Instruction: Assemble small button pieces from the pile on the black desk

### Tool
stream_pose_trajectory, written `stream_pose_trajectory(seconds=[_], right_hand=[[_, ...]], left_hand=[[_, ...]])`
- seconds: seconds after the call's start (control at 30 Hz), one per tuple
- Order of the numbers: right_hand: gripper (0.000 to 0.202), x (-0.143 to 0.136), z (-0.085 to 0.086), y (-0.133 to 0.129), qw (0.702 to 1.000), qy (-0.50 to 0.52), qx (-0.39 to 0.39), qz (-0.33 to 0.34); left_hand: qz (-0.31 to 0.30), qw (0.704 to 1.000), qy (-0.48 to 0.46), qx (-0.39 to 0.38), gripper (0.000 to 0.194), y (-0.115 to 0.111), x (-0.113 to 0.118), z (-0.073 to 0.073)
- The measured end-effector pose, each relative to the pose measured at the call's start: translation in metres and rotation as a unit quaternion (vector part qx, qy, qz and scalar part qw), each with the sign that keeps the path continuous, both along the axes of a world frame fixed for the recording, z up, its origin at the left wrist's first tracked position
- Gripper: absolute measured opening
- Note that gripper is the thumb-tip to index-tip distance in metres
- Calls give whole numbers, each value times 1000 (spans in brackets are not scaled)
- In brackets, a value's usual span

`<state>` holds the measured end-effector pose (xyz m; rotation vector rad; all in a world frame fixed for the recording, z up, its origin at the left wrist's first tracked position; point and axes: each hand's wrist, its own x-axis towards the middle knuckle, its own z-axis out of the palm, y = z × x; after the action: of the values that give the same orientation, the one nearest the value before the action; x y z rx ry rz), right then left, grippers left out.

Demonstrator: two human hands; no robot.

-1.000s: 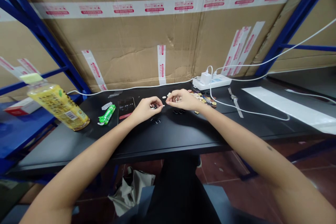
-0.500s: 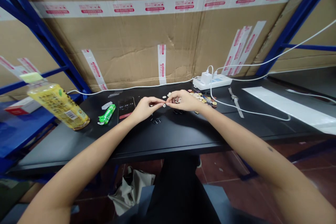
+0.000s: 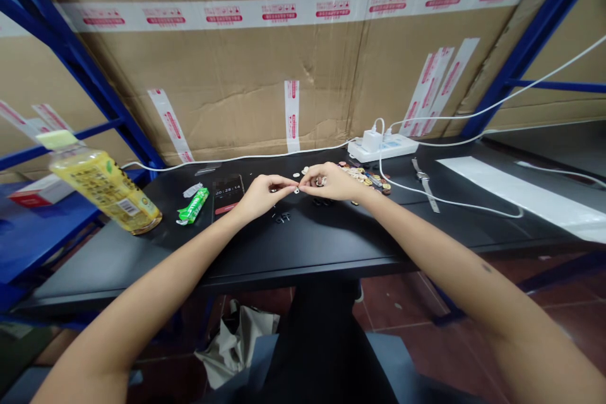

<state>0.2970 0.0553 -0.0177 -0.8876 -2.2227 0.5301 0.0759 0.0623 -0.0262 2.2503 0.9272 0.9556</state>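
Note:
My left hand and my right hand meet fingertip to fingertip over the black table. Between them is a small white ring-like piece, pinched by both thumbs and forefingers; its exact kind is too small to make out. Pale pieces also show under the curled fingers of my right hand. Just beyond the fingertips lies a round white disc. A heap of button-like discs, pale, yellow and brown, spreads behind my right hand, partly covered by it. Several small black pieces lie below my left fingers.
Left of my hands are a phone showing a timer, a green wrapper and a bottle of yellow drink. A power strip with white cables, a wristwatch and a white sheet occupy the right. Cardboard stands behind.

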Motion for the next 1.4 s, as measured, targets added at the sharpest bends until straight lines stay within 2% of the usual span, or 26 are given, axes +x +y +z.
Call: stream_pose_trajectory(seconds=[0.47, 0.93, 1.03, 1.13, 1.27, 1.4], right_hand=[[21, 0, 0, 0, 1000, 6, -6, 2], [31, 2, 0, 2, 999, 21, -23, 17], [31, 2, 2, 3, 999, 34, 5, -21], [28, 8, 3, 7, 994, 22, 59, -90], [22, 22, 3, 14, 967, -99, 147, -181], [23, 30, 2, 16, 949, -195, 136, -206]], left_hand=[[-4, 1000, -2, -14, 28, -1, 1, 1], [-5, 990, -75, -122, 32, -4, 2, 3], [2, 987, -90, -132, 34, -3, 2, 2], [6, 986, -96, -135, 35, -2, 2, 0], [4, 986, -96, -136, 34, -1, 1, -1], [1, 986, -92, -141, 32, -2, 1, 0]])
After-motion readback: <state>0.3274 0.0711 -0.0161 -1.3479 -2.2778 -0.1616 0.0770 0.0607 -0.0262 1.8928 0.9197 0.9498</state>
